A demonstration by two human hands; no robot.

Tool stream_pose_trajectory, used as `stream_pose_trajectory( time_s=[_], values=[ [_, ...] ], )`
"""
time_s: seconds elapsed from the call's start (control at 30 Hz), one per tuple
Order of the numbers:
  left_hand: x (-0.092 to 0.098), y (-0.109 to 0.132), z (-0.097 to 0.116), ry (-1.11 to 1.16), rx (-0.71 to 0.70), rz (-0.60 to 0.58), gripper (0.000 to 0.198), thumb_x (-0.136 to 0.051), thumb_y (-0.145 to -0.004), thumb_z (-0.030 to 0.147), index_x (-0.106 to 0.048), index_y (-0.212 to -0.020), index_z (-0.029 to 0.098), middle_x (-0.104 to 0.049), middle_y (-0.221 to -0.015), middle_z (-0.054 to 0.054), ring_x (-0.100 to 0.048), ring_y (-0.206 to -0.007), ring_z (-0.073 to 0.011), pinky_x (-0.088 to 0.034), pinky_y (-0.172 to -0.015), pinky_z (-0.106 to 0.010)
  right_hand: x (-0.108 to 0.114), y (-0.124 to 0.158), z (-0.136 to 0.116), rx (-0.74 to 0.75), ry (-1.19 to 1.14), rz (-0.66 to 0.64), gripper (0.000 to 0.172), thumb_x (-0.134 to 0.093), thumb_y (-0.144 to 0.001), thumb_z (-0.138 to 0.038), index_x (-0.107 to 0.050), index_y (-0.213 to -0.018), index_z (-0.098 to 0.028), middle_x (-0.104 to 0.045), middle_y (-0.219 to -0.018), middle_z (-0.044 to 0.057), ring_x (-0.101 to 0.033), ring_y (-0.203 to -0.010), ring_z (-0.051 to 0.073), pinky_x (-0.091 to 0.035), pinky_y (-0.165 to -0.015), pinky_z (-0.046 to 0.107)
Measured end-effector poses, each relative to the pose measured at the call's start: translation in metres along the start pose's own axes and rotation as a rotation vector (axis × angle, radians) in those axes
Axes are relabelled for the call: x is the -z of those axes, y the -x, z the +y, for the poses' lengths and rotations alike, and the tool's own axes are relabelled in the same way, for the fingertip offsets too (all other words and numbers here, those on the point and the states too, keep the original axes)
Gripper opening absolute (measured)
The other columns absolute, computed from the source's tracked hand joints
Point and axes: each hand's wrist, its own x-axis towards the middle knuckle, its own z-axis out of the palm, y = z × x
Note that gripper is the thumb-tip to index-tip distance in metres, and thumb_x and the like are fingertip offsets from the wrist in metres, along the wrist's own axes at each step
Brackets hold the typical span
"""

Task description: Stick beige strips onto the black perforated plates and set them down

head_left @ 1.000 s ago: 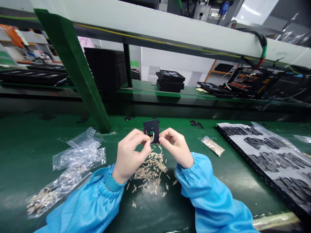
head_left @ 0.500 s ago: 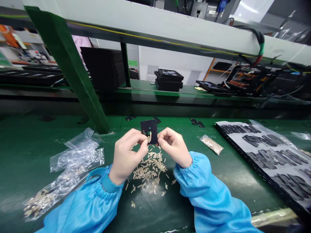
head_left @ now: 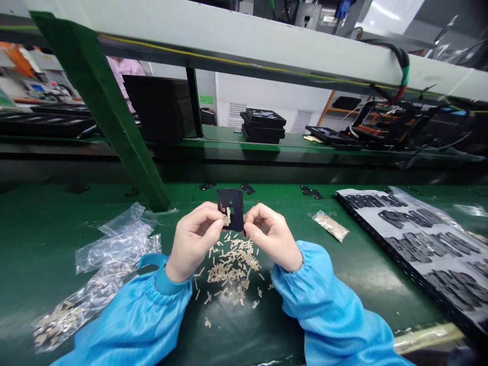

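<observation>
A small black square plastic part (head_left: 231, 207) with cut-outs is held upright above the green bench. My right hand (head_left: 271, 236) pinches its lower right edge. My left hand (head_left: 193, 238) pinches a small beige strip (head_left: 227, 214) against the part's face. Both hands are closed, in blue sleeves. Beneath them lies a loose pile of beige strips (head_left: 232, 264) on the green mat.
Clear plastic bags (head_left: 114, 246), one with beige strips, lie to the left. A small bag of strips (head_left: 330, 225) lies to the right. A black tray of black parts (head_left: 423, 244) fills the right side. A slanted green post (head_left: 110, 117) stands behind; stacked black trays (head_left: 263, 125) sit on the shelf.
The hands and the black part have shifted slightly left and up; the part now stands more upright, with the beige strip still against its face.
</observation>
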Motion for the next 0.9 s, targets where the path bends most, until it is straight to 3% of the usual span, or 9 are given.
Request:
stream_pose_trajectory(
  time_s=[0.13,0.33,0.5,0.73,0.9],
  values=[
    [0.001,0.000,-0.007,0.133,0.001,-0.024,0.014,-0.052,-0.077,0.011,-0.057,-0.068,0.020,-0.055,-0.072,0.002,-0.051,-0.066,-0.0112,-0.039,-0.060,-0.024,0.000,0.002,-0.005,0.021,-0.026,-0.017,0.010,-0.053,-0.072,-0.019,-0.046,-0.065,-0.019,-0.050,-0.060,-0.003,-0.047,-0.054,0.010,-0.039,-0.052,0.023],
    [0.000,0.002,-0.007,0.207,0.047,0.001,0.012,-0.055,-0.076,0.017,-0.057,-0.064,0.018,-0.056,-0.070,-0.001,-0.051,-0.065,-0.0139,-0.040,-0.060,-0.027,-0.003,0.003,-0.003,-0.032,-0.257,-0.079,0.012,-0.058,-0.071,-0.018,-0.046,-0.069,-0.018,-0.051,-0.061,-0.003,-0.048,-0.053,0.008,-0.039,-0.052,0.022],
    [-0.002,0.004,-0.003,0.269,0.093,-0.017,0.012,-0.054,-0.077,0.018,-0.057,-0.066,0.019,-0.055,-0.071,-0.002,-0.051,-0.067,-0.0152,-0.039,-0.060,-0.029,-0.006,0.002,-0.001,-0.085,-0.418,-0.103,0.016,-0.060,-0.075,-0.027,-0.048,-0.071,-0.018,-0.053,-0.060,-0.003,-0.050,-0.053,0.009,-0.040,-0.052,0.023],
    [-0.003,0.003,-0.002,0.339,0.125,-0.033,0.014,-0.055,-0.078,0.015,-0.058,-0.066,0.019,-0.054,-0.072,0.000,-0.049,-0.068,-0.0134,-0.037,-0.061,-0.027,-0.003,0.005,0.001,0.114,-0.235,-0.131,0.023,-0.050,-0.085,-0.035,-0.047,-0.069,-0.019,-0.047,-0.063,-0.002,-0.044,-0.060,0.010,-0.036,-0.058,0.025],
    [-0.009,0.002,0.010,0.491,0.273,-0.036,0.014,-0.059,-0.075,0.021,-0.059,-0.061,0.018,-0.051,-0.066,0.000,-0.047,-0.064,-0.0126,-0.039,-0.059,-0.025,-0.003,0.006,0.006,0.310,-0.181,-0.160,0.020,-0.045,-0.089,-0.028,-0.045,-0.071,-0.020,-0.045,-0.068,-0.002,-0.043,-0.064,0.011,-0.035,-0.061,0.026]
  ],
)
